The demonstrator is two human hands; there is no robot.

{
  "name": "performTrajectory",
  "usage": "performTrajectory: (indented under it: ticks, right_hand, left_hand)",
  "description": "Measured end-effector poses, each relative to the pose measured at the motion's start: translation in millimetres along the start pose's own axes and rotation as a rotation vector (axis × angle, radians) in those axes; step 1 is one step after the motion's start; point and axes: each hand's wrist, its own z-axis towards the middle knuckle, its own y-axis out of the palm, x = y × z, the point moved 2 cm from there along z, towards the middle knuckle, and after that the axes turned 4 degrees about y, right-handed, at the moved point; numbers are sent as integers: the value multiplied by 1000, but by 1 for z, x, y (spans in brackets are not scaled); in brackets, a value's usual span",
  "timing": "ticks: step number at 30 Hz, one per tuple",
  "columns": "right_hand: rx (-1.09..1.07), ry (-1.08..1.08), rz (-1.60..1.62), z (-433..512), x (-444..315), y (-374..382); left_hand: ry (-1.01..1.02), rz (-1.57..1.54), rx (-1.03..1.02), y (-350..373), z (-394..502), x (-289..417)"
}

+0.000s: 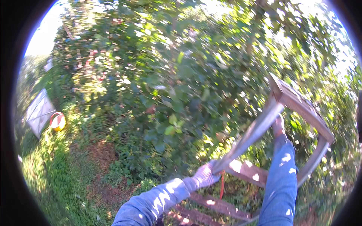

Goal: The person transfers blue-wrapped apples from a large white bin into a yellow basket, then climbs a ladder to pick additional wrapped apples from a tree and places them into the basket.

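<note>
A weathered stepladder (249, 135) slants across the right side, with a broad top step (306, 111) and flat lower steps (220, 207). My left hand (206, 174), which looks gloved, is closed around its left rail. Through the frame reaches my right arm, in a blue sleeve. My right hand (278, 125) meets the upper part of the same rail from below; its fingers are hidden behind the rail. An orange-red strap or cord (222, 185) hangs beside the rail near my left hand.
Dense leafy branches (175, 84) fill the space ahead, blurred, with small reddish spots at upper left. To the left, a red-and-yellow bucket (58, 124) stands by a tilted whitish panel (41, 113). Grass (62, 180) and a bare brown patch (104, 158) cover the ground.
</note>
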Motion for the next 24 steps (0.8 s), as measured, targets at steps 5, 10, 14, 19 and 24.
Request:
performTrajectory:
  ticks: [5, 10, 14, 19, 24]
  right_hand:
    - [104, -126, -58, 118, 68, 2]
    - [282, -567, -518, 148, 91, 4]
    - [284, -479, -325, 158, 114, 11]
    - [336, -390, -350, 161, 117, 19]
    - [317, 115, -366, 134, 74, 17]
  left_hand:
    - [-107, 320, 60, -4, -1, -1]
    - [-229, -146, 84, 6, 9, -29]
    - [-669, -1724, 433, 18, 17, -55]
    - [-498, -1485, 441, 18, 10, -61]
    - [-153, -873, 239, 17, -5, -53]
